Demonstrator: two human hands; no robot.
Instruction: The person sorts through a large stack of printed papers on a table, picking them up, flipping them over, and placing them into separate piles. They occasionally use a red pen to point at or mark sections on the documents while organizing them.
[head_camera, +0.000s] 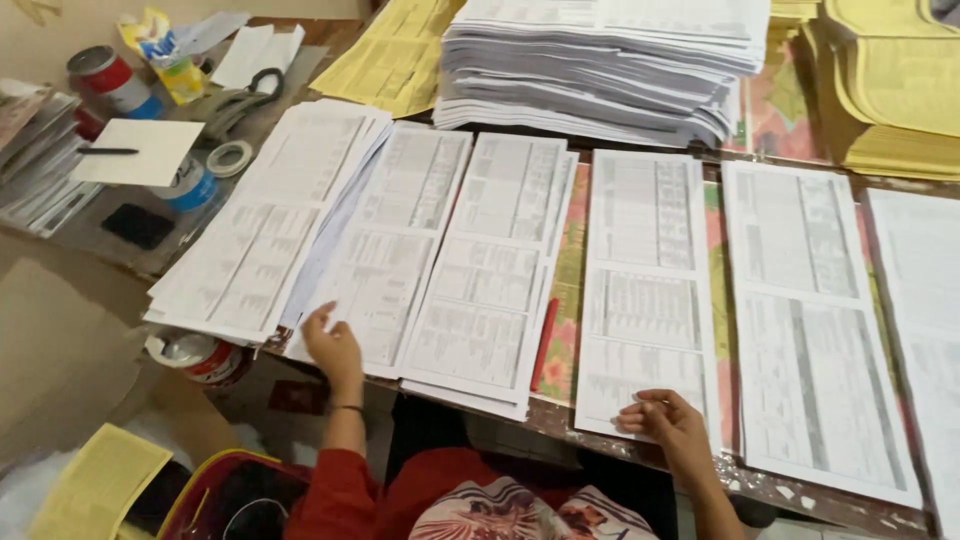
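Several stacks of long white printed sheets lie side by side along a table. My left hand (333, 345) rests with fingers spread on the near end of the second stack (385, 240), beside the leftmost stack (262, 225). My right hand (668, 420) has its fingers curled on the near edge of the fourth stack (645, 290), pinching the top sheet's corner. A third stack (495, 265) lies between my hands. Further stacks (810, 320) extend to the right.
A tall pile of white printed paper (600, 65) stands at the back, with yellow sheet piles (890, 90) beside it. Tins (112, 80), tape rolls (228, 158), scissors (240, 95) and a notepad (140, 150) crowd the left. A tin (195, 355) sits below the table edge.
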